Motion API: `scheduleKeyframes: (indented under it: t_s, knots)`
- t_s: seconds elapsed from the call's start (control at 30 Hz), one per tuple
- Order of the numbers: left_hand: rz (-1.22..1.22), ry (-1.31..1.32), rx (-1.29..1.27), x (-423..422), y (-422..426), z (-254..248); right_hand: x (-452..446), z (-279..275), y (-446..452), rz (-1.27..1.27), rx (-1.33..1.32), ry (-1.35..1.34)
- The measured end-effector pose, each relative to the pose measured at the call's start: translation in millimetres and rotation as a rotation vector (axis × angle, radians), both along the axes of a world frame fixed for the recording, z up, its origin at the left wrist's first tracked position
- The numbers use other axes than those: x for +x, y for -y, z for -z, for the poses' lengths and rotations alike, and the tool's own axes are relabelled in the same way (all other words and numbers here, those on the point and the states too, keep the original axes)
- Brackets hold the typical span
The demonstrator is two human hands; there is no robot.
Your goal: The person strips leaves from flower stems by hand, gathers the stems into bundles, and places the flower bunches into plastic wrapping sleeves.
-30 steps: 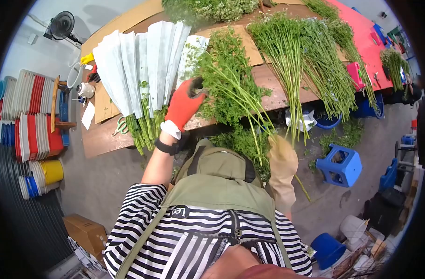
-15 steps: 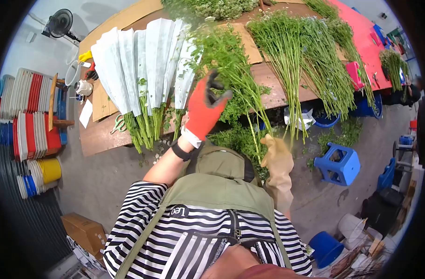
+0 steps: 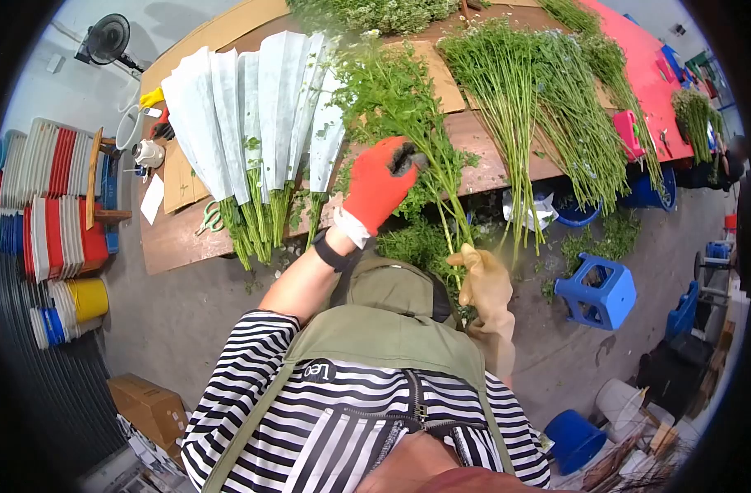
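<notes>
My right hand (image 3: pixel 484 279), in a tan glove, is closed around the lower ends of a bunch of leafy green stems (image 3: pixel 446 182). The bunch slants up and away to the left, with its leafy tops over the table. My left hand (image 3: pixel 382 182), in a red glove with dark fingertips, is at the left side of this bunch, halfway up. Its fingers are curled together against the foliage; what they pinch is hidden. To its left, bunches wrapped in white paper sleeves (image 3: pixel 277 107) lie fanned out, cut stems (image 3: pixel 256 230) toward me.
Loose long-stemmed flowers (image 3: pixel 507 107) lie along the table (image 3: pixel 178 255) at the right. Green-handled scissors (image 3: pixel 210 217) rest near its left front edge. A blue stool (image 3: pixel 597 290) stands on the floor at right. Green trimmings (image 3: pixel 421 246) are piled below the table edge.
My left hand has moved right and slightly down to the stems, and its spread fingers have curled closed. My right hand keeps its grip and has shifted slightly left and down.
</notes>
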State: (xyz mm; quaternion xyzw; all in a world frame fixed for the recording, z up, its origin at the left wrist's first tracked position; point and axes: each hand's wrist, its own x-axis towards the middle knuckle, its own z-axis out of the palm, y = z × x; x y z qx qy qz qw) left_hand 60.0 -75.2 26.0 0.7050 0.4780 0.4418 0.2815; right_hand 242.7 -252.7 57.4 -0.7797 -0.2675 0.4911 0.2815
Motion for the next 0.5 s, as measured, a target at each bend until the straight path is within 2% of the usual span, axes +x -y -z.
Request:
scheduleKeyframes:
  t_s: [0.07, 0.1, 0.17, 0.27, 0.37, 0.5]
  knots:
    - [-0.182, -0.178, 0.234, -0.5, -4.4, -8.6, 4.4, 6.9, 1.8, 0.001, 0.042, -0.069]
    - [-0.273, -0.092, 0.184, -7.6, -15.5, -5.2, 6.2, 9.6, 2.8, 0.004, 0.064, -0.104]
    - [-0.390, -0.120, 0.298, -26.2, -31.2, -12.4, 11.7, 11.5, 7.1, 0.052, 0.031, -0.155]
    - [-0.225, -0.008, 0.245, -42.9, -33.3, -20.8, 18.0, 18.6, 12.0, 0.078, 0.037, -0.215]
    - [-0.060, 0.035, 0.041, -26.3, -9.2, -46.7, 17.4, 21.1, 9.1, 0.075, 0.040, -0.228]
    - [-0.013, -0.316, 0.050, -2.5, 12.4, -41.7, 12.5, 18.1, 3.9, 0.047, 0.056, -0.157]
